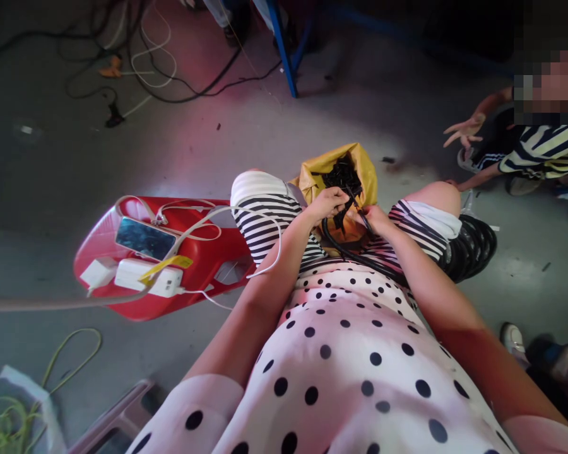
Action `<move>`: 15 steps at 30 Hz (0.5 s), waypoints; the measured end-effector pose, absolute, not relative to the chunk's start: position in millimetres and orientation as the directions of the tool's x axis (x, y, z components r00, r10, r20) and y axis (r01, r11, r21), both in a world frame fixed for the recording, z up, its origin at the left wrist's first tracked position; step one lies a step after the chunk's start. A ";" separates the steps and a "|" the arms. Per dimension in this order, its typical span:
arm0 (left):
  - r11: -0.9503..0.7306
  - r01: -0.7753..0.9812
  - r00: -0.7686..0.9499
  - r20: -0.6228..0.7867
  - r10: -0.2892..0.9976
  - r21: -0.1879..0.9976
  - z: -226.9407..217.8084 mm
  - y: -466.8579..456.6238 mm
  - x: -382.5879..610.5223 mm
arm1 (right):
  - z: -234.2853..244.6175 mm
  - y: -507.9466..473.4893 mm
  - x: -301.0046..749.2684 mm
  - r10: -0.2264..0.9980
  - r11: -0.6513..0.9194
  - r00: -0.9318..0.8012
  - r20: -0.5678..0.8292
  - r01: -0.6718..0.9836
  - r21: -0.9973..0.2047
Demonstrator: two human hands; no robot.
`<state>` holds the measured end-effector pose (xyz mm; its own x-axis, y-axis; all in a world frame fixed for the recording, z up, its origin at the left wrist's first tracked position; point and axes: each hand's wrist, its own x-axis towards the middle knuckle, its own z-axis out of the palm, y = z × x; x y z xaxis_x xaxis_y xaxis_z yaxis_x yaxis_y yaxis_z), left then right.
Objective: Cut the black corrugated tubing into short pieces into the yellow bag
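Note:
Between my knees stands an open yellow bag (366, 167) holding many short black pieces (343, 173). Over its mouth, my left hand (329, 203) pinches the end of a black tube (329, 238). The tube bends down across my lap toward a black coil (476, 249) beside my right thigh. My right hand (373, 219) is closed around dark-handled scissors (363, 217), their blades pointing at my left fingertips. Whether the blades touch the tube cannot be made out.
On the left, a red stool (137, 309) bears a phone (145, 238), a white power strip (127, 275) and cables. Another person's hand (466, 131) reaches out at right. Cables (170, 98) lie on the floor, near a blue table leg (284, 57).

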<state>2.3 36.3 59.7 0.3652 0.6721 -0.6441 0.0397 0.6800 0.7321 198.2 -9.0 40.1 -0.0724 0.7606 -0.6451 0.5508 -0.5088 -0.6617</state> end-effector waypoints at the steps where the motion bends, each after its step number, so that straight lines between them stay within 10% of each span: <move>1: 0.683 0.049 0.375 -0.647 0.664 0.729 59.2 36.1 1.7 | 41.5 -7.8 197.7 0.765 -0.496 -0.080 -0.639 0.559 -0.664; 10: 0.709 -0.040 0.430 -0.628 0.648 0.704 53.0 36.8 9.4 | 19.8 -2.6 193.8 0.791 -0.559 0.047 -0.610 0.461 -0.689; 15: 0.704 -0.332 0.174 -0.693 0.700 0.628 47.0 42.1 11.5 | 30.5 -6.2 195.2 0.783 -0.598 0.025 -0.621 0.304 -0.741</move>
<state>11.5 42.1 47.0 0.1745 0.6996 -0.6929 -0.3320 0.7043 0.6275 195.2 -6.2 30.5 0.0253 0.7831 -0.6214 0.3042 -0.5981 -0.7414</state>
